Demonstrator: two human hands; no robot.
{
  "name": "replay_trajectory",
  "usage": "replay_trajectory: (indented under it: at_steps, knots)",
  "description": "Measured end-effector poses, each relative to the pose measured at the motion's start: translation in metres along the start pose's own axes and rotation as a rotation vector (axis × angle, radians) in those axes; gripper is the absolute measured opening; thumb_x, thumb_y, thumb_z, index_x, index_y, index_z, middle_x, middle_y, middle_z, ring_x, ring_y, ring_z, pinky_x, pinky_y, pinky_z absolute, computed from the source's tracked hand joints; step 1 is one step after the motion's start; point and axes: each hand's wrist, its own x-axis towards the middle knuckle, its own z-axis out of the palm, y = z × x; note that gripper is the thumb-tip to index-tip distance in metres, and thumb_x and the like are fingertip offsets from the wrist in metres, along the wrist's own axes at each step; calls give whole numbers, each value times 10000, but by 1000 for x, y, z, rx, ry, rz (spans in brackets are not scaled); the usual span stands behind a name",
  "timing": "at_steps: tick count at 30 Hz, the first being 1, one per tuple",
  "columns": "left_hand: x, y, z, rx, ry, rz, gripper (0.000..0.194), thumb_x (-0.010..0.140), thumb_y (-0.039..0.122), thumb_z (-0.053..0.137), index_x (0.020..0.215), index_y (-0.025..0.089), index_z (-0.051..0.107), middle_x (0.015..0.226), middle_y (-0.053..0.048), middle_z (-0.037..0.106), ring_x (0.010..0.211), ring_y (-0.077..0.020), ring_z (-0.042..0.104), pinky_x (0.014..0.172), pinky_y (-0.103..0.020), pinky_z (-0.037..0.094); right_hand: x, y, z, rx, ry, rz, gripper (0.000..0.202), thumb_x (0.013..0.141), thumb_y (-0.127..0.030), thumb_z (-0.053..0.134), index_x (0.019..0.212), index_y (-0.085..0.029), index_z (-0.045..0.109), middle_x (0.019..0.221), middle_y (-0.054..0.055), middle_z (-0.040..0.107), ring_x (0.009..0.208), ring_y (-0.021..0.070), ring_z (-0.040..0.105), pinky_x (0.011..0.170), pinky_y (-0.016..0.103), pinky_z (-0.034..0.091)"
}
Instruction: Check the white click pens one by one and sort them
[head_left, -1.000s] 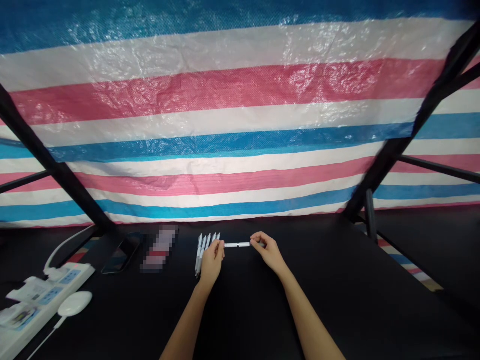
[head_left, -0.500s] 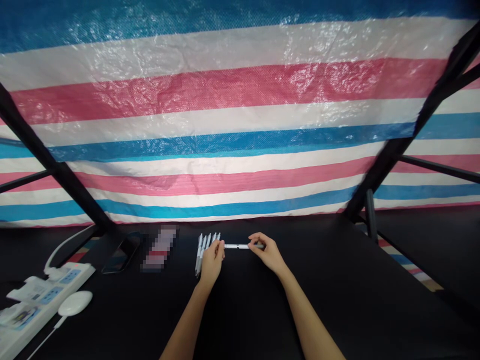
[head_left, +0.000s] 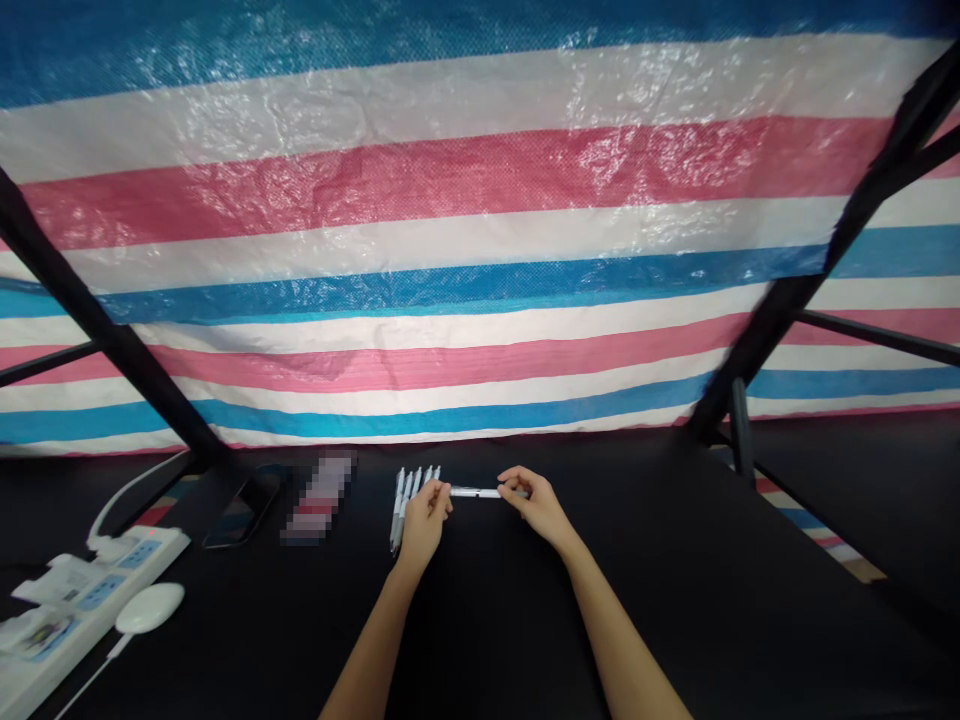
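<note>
A slim white pen [head_left: 474, 492] lies level between my two hands, just over the black table. The fingertips of my left hand [head_left: 426, 515] pinch its left end. My right hand [head_left: 538, 505] grips the right end between thumb and fingers, covering part of it. A dark gap or band shows near the middle of the barrel. Beside my left hand, several white pens [head_left: 400, 505] lie side by side in a row, partly covered by that hand.
Left of the pens are a blurred-out pink and grey item [head_left: 319, 498] and a dark phone [head_left: 244, 508]. A white power strip [head_left: 97, 610] with plugs and a round white charger [head_left: 151, 607] lie at the lower left. Striped sheeting [head_left: 450, 300] hangs behind, between black frame bars [head_left: 795, 290].
The pen's visible part has shifted very slightly to the right, and the dark band shows a little differently. Both hands keep nearly the same place and grip.
</note>
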Motion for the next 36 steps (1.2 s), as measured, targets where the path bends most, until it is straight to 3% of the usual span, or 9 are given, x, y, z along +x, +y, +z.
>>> replay_trajectory:
  at_steps: [9,17,23,29,33,36]
  knots:
    - [3,0,-2,-121,-23,30,282,779,446,528,749,176,600,631,-16,623,608,-150,587,603,-274,459,1,0,-3,16,13,38,270,731,-441,618,830,-190,614,602,-3,584,460,112,483,390,212,338]
    - [0,5,-2,-121,-80,61,263,785,421,522,825,174,603,682,-26,646,685,-163,623,686,-290,474,3,5,-5,66,44,130,308,734,-468,592,820,-173,588,484,-15,581,314,79,367,336,203,259]
    - [-1,5,0,-109,-92,11,333,800,484,466,828,179,598,638,-9,607,602,-140,571,612,-261,445,4,7,-4,33,73,80,284,754,-454,582,799,-174,595,504,-19,543,422,106,450,409,216,320]
    - [-1,7,2,-149,-130,-68,362,747,530,524,767,171,574,533,20,540,491,-120,507,502,-238,402,1,0,-1,35,-38,21,282,750,-422,619,896,-182,596,617,-32,499,510,99,446,473,219,361]
    - [0,4,2,-191,-113,-62,359,741,515,549,798,163,596,556,16,551,493,-111,509,509,-234,404,-2,-6,-1,129,-131,-30,413,683,-377,701,1026,-203,550,755,-13,548,611,109,512,552,229,410]
    - [2,3,2,-225,-104,-51,334,742,489,565,806,164,605,590,8,578,516,-110,525,527,-233,408,-2,-7,0,158,-159,10,410,733,-441,645,1046,-198,540,654,-26,553,534,107,498,512,230,400]
